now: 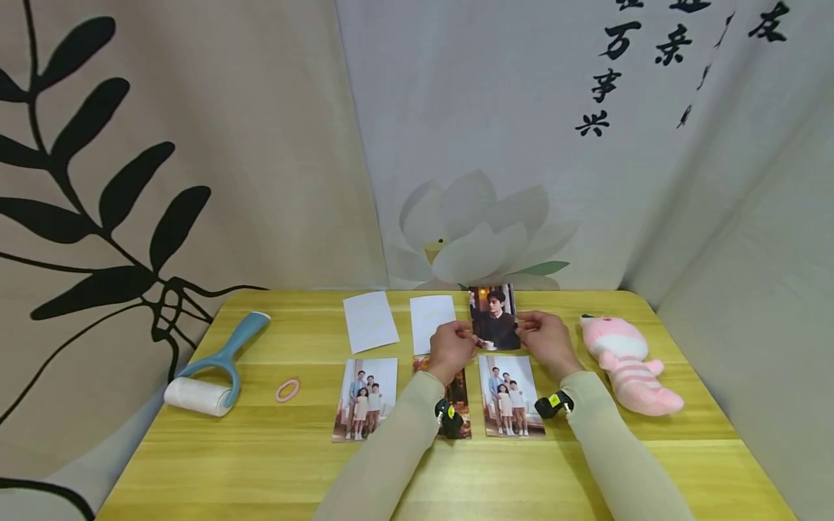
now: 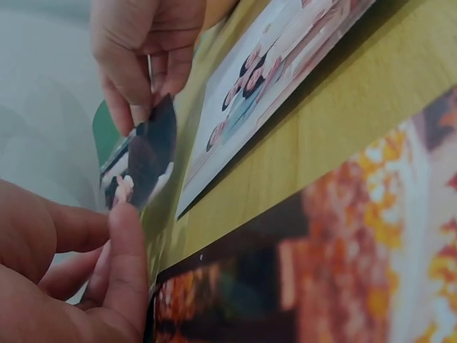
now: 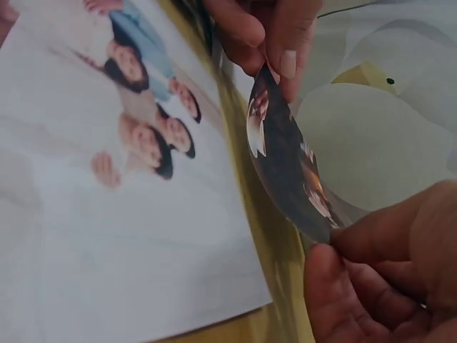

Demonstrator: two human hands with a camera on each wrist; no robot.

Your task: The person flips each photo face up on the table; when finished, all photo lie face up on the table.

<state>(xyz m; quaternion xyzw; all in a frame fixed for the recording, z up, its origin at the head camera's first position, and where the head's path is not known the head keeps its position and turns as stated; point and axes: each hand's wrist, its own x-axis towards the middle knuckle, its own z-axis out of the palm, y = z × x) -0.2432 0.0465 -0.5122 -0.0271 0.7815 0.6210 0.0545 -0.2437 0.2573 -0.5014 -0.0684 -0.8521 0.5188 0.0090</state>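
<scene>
A photo of a person in dark clothes (image 1: 495, 318) is held at the back of the table. My left hand (image 1: 451, 351) pinches its left edge between thumb and fingers, and my right hand (image 1: 549, 343) pinches the right edge. In the right wrist view the held photo (image 3: 282, 157) bows between both hands. Just in front lies a family photo (image 1: 508, 396), face up. An autumn-coloured photo (image 2: 343, 264) sits below my left hand, partly covered by my left arm in the head view. Another family photo (image 1: 366, 399) lies to its left.
Two white cards (image 1: 370, 321) (image 1: 433, 318) lie along the back, left of the held photo. At the left are a blue-handled lint roller (image 1: 221, 365) and a pink ring (image 1: 287, 391). A pink plush toy (image 1: 628, 365) lies at the right. A curtain (image 1: 495, 145) hangs behind the table.
</scene>
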